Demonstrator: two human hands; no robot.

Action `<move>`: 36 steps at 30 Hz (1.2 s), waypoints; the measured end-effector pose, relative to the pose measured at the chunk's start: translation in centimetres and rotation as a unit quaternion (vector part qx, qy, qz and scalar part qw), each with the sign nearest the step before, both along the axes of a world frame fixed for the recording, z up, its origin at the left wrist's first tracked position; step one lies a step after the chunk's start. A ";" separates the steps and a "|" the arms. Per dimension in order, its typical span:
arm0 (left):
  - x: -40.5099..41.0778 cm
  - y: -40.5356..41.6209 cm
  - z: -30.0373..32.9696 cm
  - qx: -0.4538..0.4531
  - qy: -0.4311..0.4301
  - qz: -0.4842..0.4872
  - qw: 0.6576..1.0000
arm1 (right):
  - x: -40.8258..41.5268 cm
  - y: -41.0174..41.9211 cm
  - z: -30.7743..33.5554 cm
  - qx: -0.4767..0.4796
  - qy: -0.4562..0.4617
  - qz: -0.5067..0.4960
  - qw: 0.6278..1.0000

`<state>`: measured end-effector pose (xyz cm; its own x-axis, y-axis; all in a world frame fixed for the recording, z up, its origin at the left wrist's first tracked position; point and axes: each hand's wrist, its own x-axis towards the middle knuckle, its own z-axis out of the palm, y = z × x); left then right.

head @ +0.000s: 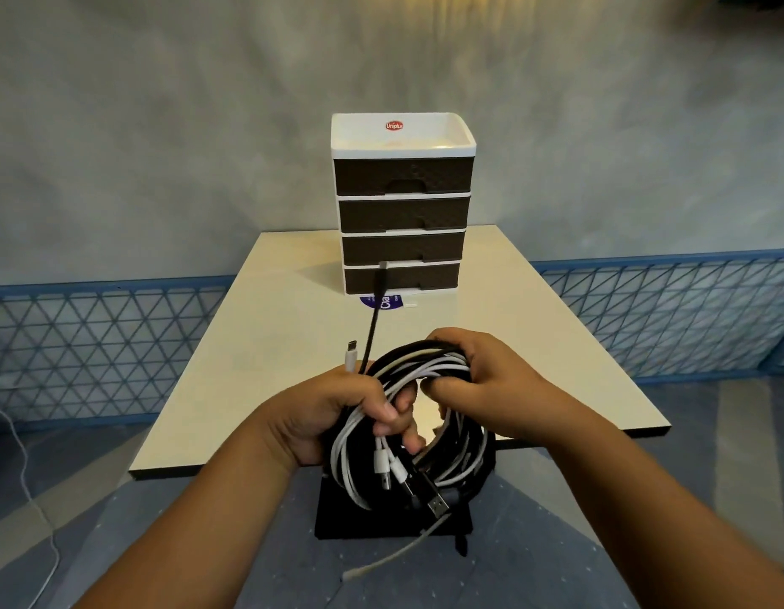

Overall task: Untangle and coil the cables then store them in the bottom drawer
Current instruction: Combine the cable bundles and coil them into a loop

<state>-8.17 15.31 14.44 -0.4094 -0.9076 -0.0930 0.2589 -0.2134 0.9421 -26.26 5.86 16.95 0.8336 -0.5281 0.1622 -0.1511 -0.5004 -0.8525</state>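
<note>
Right, both hands are gripping one coil of cables, black and white strands looped together, held up over the near edge of the table. Left hand is clamping the left side of the loop, fingers wrapped round the strands, while the right hand is closing over the top right of it. A black plug end and a white connector are sticking up out of the left fist; USB plugs are dangling below, and a white tail is trailing toward the floor. Well beyond, the drawer unit is standing at the far end, its bottom drawer sitting shut like the three above.
</note>
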 end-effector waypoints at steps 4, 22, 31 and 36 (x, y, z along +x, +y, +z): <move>-0.1 0.1 1.2 -0.017 -0.143 0.082 0.986 | 0.1 -0.1 0.2 -0.024 0.024 -0.004 0.999; 1.6 -1.6 5.2 -0.015 -0.027 0.266 0.963 | -1.0 -4.4 -2.8 0.221 -0.063 0.122 0.966; 5.6 -1.0 7.9 -0.057 0.030 0.251 0.966 | -1.2 -2.0 -7.0 0.253 -0.103 0.036 0.961; 6.5 -0.5 8.0 -0.047 0.030 0.250 0.967 | -2.4 -2.3 -5.3 0.257 -0.087 0.028 0.962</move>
<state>-1.72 14.82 22.41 0.0796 -0.9968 0.0109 0.3629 0.0391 0.9310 -28.62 3.52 11.67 0.8464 -0.5317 0.0312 0.0308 -0.0096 -0.9995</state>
